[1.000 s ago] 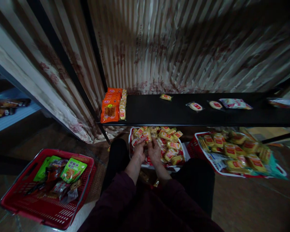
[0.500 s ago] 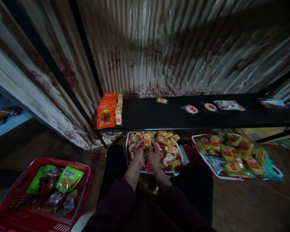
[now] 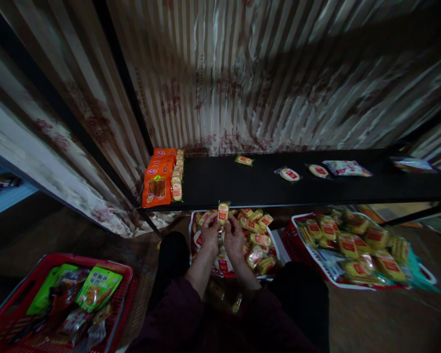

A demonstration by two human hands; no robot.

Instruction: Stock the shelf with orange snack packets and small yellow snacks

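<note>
Between my fingertips is one small yellow snack packet [image 3: 223, 213] with a red label, upright in front of the black shelf's edge. My left hand [image 3: 209, 232] pinches its left side and my right hand [image 3: 234, 236] its lower right. Beneath both hands a basket [image 3: 275, 245] is full of similar yellow packets [image 3: 260, 239]. On the black shelf [image 3: 213, 181], orange packets [image 3: 157, 189] stand at the left end beside a row of yellow packets [image 3: 177, 189]. A single yellow packet [image 3: 244, 161] lies farther along.
Round white packets [image 3: 289, 174] and a white bag [image 3: 346, 168] lie on the shelf's right half. A second basket [image 3: 297, 235] of yellow packets stands right. At the lower left, a red basket [image 3: 127, 274] holds green bags [image 3: 98, 288]. A striped curtain [image 3: 213, 88] hangs behind.
The held packet now stands slightly higher against the shelf edge, still in both hands. The camera view has shifted, so shelf and baskets appear a little lower.
</note>
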